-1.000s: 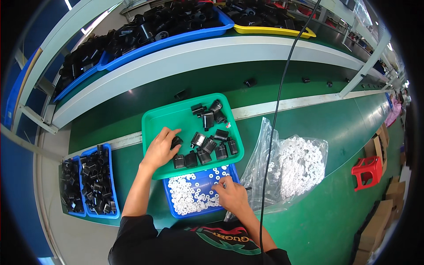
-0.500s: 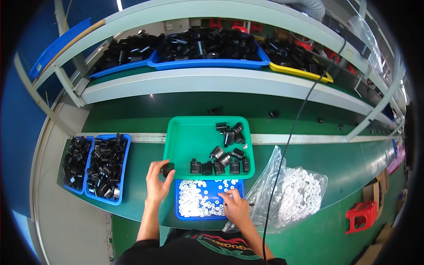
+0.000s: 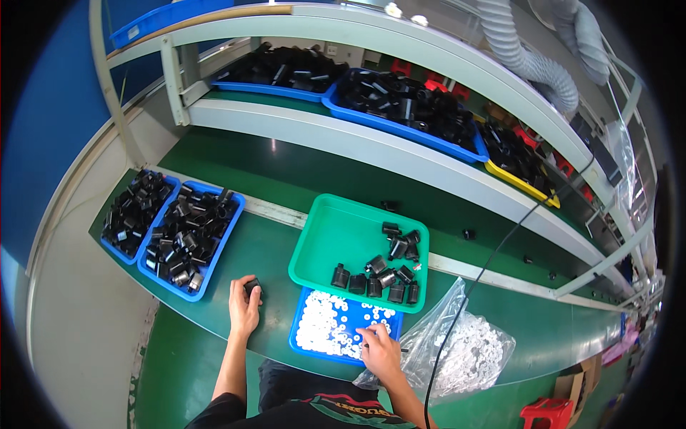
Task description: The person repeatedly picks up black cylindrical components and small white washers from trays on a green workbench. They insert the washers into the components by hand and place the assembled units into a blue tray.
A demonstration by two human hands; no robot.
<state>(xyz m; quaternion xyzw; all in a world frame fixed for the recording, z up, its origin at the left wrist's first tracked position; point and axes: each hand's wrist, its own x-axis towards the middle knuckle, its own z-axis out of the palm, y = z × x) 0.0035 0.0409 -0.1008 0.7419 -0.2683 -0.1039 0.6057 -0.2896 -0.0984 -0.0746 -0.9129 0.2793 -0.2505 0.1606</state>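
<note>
Between the thumb and fingers of my left hand (image 3: 244, 307) is a small black cylindrical part (image 3: 252, 287), held over the table left of the trays. My right hand (image 3: 381, 350) is closed around a thin dark stick-like tool (image 3: 404, 350), most of it hidden by the fingers. Its fingertips are over a small blue tray (image 3: 306, 343) of white rings (image 3: 321, 322). Partly overlapping that tray's far edge, a green tray (image 3: 311, 243) holds several black capped parts (image 3: 375, 282), gathered along its right and near sides.
Two blue trays (image 3: 202, 292) full of black parts stand at the left. A clear bag (image 3: 471, 350) of white rings lies right of my right hand, with a black cable (image 3: 457, 318) hanging across it. Loaded trays (image 3: 407, 129) line the shelf above. A red stool (image 3: 547, 411) stands lower right.
My left hand has moved left, away from the green tray's edge, still with the black part. My right hand stays over the white rings. The whole view has turned and tilted.
</note>
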